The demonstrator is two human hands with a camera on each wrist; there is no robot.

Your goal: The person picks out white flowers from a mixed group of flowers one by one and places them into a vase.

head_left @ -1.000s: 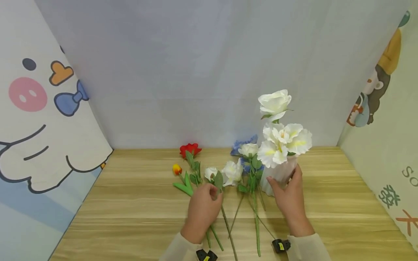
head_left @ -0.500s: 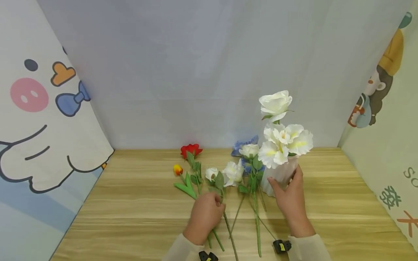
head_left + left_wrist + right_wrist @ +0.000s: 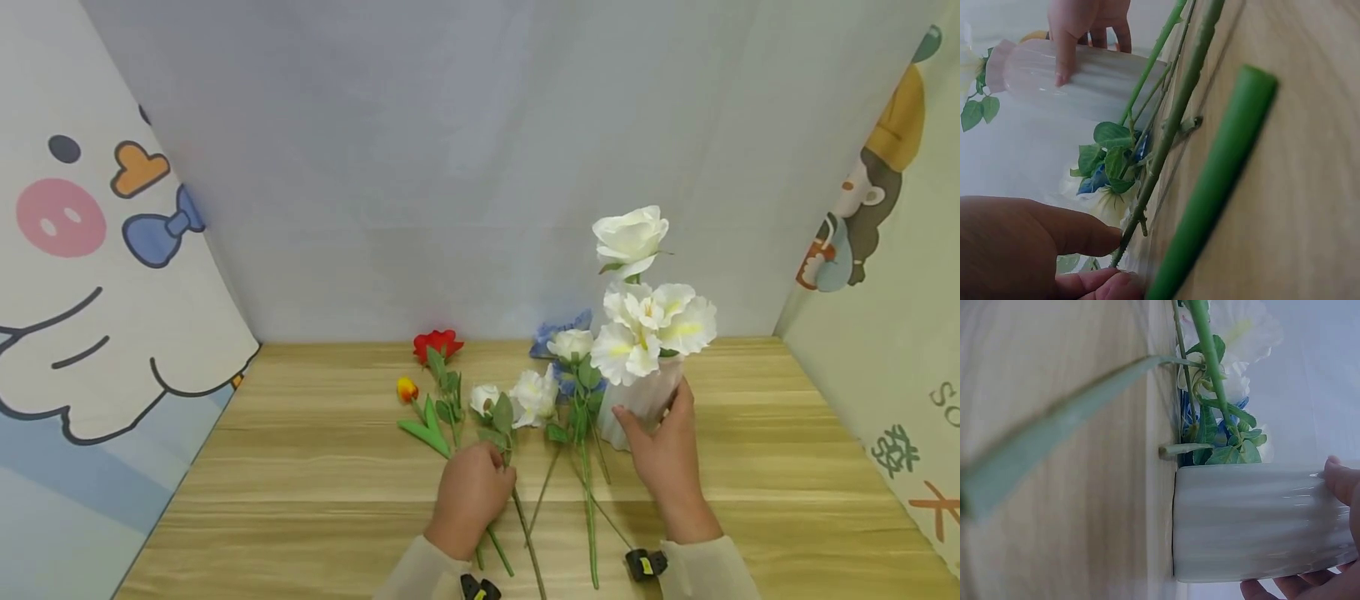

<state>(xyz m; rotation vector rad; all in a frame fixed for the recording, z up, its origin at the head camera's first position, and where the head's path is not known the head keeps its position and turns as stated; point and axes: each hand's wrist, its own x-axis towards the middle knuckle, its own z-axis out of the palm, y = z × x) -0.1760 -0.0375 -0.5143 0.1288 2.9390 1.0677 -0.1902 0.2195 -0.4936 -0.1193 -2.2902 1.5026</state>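
Stem (image 3: 1165,144) pinched in the left hand (image 3: 471,493) is best eased clear of white flowers (image 3: 534,398) between both hands; right hand (image 3: 670,462) grips vase (image 3: 1247,522).

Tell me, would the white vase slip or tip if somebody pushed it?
The vase might slip against bare fingers, since it looks shiny. Pushed high up, it could tip, because the white rose stands well above it.

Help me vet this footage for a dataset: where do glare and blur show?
Right wrist: glossy highlights streak the white fluted vase, and the foreground stem is blurred; left wrist: the thick green stem has soft edges; head: fairly even light, no strong glare.
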